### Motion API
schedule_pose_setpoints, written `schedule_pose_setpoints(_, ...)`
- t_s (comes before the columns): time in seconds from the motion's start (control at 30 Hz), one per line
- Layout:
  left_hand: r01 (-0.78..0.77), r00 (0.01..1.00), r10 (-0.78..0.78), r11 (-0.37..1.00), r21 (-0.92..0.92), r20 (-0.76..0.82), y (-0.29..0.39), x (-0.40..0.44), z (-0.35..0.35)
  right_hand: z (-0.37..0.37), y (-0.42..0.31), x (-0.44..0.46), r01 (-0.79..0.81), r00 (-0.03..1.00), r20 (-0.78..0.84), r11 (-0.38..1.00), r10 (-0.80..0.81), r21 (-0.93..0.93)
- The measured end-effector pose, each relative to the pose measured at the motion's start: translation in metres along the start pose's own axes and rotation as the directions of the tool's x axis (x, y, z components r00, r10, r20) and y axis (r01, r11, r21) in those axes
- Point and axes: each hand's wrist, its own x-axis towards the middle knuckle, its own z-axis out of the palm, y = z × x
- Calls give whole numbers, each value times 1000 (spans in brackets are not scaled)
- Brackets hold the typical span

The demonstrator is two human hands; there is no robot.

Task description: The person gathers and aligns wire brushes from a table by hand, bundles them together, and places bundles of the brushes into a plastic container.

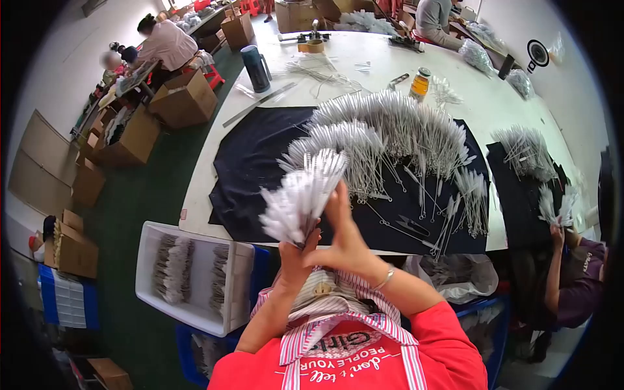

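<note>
My left hand [296,263] is closed round the lower end of a bundle of small wire brushes [304,195] with white bristles, raised above the table's front edge. My right hand [348,244] is beside it, fingers stretched out along the bundle's right side and thumb apart, near the left hand. Behind them, a large heap of similar brushes [390,123], with looped wire handles, lies on a dark cloth [250,149]. A small pair of thread snips [413,225] rests among loose brushes to the right.
A white bin [148,266] with brush bundles stands at the table's left front. On the white table [201,188] are a dark flask [255,68], a jar [420,84], a metal ruler [259,104] and tape [311,46]. At right, a co-worker's hand [557,237] holds brushes.
</note>
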Motion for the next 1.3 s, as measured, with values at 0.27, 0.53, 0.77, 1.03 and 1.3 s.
schedule_pose_setpoints(0.27, -320, 935, 349, 764, 560, 58, 24, -2, -4, 55, 41, 24, -202, 849, -441, 951, 290, 235)
schedule_pose_setpoints(0.53, 784, 528, -571, 613, -101, 629, 84, 13, -43, 24, 13, 53, -614, 784, 424, 467, 453, 637)
schedule_pose_setpoints(0.77, 693, 666, -612, 719, -50, 426, 79, 2, -32, 25, 7, 53, -656, 748, 512, 353, 423, 667)
schedule_pose_setpoints(1.03, 547, 808, -497, 833, -87, 317, 78, 3, -34, 30, 16, 48, -467, 880, 219, 679, 422, 566)
schedule_pose_setpoints(1.3, 521, 823, -467, 848, -100, 324, 80, 5, -34, 17, 27, 40, -522, 828, 201, 589, 524, 616)
